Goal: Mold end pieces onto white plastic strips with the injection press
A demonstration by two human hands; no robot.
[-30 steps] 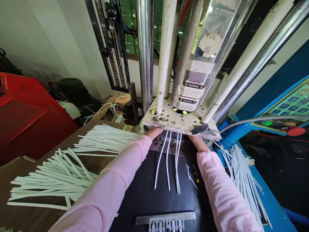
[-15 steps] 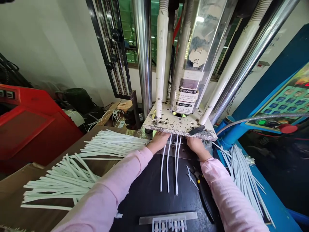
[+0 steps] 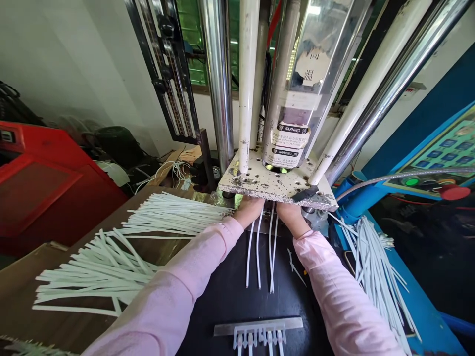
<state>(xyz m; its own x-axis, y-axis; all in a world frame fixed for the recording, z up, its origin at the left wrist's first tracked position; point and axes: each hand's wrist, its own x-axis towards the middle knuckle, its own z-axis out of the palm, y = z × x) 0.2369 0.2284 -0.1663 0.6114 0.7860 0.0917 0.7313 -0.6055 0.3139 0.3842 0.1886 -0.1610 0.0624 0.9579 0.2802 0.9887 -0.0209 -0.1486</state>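
Note:
Both my hands reach under the worn white steel plate [image 3: 256, 185] of a press. My left hand [image 3: 251, 209] is on the left of several thin white cables [image 3: 259, 257], which run out from under the plate toward me. My right hand [image 3: 291, 217] is close by the cables' right side. The plate hides the fingers of both hands, so whether they grip anything does not show. Nearer me on the black table lies a metal bar [image 3: 222, 330] with a translucent moulded comb-like piece [image 3: 260, 327], from which white cables extend.
Two bundles of white cables [image 3: 178, 215] [image 3: 92, 277] lie at left, another bundle [image 3: 371, 267] at right. Cable scraps [image 3: 295, 267] lie by my right sleeve. Steel columns [image 3: 218, 84] and a clear guarded barrel [image 3: 293, 128] rise above the plate. A control panel [image 3: 445, 153] stands at right.
My right hand has moved left, closer to the cables and my left hand. My right sleeve now covers most of the pliers on the table. The view has shifted slightly.

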